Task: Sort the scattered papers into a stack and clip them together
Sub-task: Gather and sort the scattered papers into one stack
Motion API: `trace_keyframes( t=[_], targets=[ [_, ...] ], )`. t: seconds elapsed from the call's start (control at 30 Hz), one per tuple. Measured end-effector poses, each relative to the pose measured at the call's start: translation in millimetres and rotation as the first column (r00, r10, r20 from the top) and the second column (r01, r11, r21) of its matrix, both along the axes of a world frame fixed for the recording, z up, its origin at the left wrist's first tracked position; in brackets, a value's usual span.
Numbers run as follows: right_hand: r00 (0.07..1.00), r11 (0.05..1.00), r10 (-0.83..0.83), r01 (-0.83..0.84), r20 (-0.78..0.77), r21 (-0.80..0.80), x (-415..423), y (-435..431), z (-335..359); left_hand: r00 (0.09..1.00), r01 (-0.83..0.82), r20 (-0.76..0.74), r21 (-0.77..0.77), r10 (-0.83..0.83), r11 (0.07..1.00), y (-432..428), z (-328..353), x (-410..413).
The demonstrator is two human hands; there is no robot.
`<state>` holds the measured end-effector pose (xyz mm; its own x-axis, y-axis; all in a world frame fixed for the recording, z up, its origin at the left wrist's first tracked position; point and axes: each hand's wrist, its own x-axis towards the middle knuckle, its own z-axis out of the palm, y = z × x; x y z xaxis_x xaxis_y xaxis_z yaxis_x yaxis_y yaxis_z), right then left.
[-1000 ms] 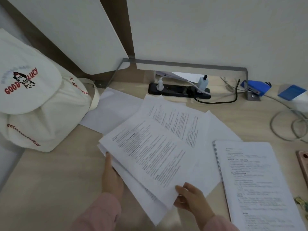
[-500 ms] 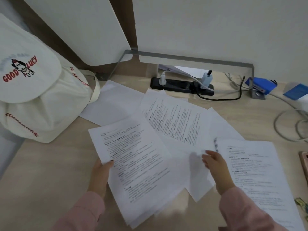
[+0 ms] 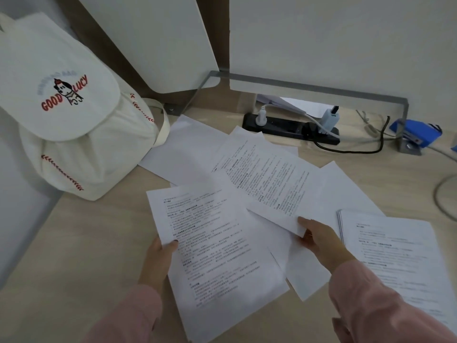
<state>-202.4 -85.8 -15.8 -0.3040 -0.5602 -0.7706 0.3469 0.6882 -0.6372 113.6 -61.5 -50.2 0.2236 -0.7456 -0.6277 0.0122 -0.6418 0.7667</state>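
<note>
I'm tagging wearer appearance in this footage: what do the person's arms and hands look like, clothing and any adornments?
Both arms wear long, loose pale pink sleeves reaching the wrists. The left hand is bare, with dark polish on the thumbnail. The right hand is bare too; a thin ring may sit on one finger, too small to confirm. No watch or gloves visible.

A pale wooden desk [image 3: 74, 243] carries scattered papers [image 3: 267, 174], a cream backpack [image 3: 81, 134] and a black power strip [image 3: 289, 128].

Left hand [image 3: 160, 253] pinching printed sheet [image 3: 217, 256] — right hand [image 3: 319, 237] gripping another page's [image 3: 269, 184] corner.
</note>
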Motion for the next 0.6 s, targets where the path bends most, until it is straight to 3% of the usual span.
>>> trace_keyframes(
  t=[0.17,0.33,0.43,0.6],
  targets=[
    [0.995,0.987,-0.052,0.064,0.083,-0.151,1.8,-6.1,16.5,1.0,-0.015,-0.022,0.008,0.015,1.0,6.7,-1.7,1.1],
    [0.872,0.906,-0.231,0.354,0.432,-0.23,0.4,-9.7,40.4,0.992,-0.081,-0.095,0.046,0.085,0.996,12.2,-7.1,3.0],
    [0.777,0.876,-0.224,0.425,0.588,-0.228,5.4,-2.2,50.9,0.988,-0.105,-0.104,0.05,0.11,0.993,13.0,-6.6,1.7],
    [0.724,0.887,-0.119,0.385,0.68,-0.254,22.7,15.3,51.8,0.987,-0.122,-0.098,0.045,0.126,0.991,15.9,-3.2,-3.4]
  ],
)
